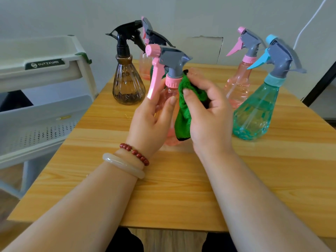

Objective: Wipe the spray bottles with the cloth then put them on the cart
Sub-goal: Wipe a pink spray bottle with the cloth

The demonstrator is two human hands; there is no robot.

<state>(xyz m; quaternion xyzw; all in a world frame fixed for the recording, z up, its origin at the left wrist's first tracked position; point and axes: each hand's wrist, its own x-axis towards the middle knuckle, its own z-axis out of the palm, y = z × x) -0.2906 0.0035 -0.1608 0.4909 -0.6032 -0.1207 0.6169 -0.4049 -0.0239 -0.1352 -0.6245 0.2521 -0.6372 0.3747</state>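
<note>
Head view: grips the pink spray bottle (172,82) round its body with the left hand (151,122), upright over the middle of the wooden surface (163,188). Presses the green cloth (185,113) against its neck and side with the right hand (209,120), fingers curled round the cloth. Behind, standing on the surface: brown bottle (128,86) left, second pink bottle (238,88) and teal bottle (254,113) right. White cart (45,113) just beside the surface's left edge.

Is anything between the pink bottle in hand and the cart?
Partly: the brown spray bottle stands on the table between the held pink bottle and the cart's top tray. The path to the perforated shelf looks open.
</note>
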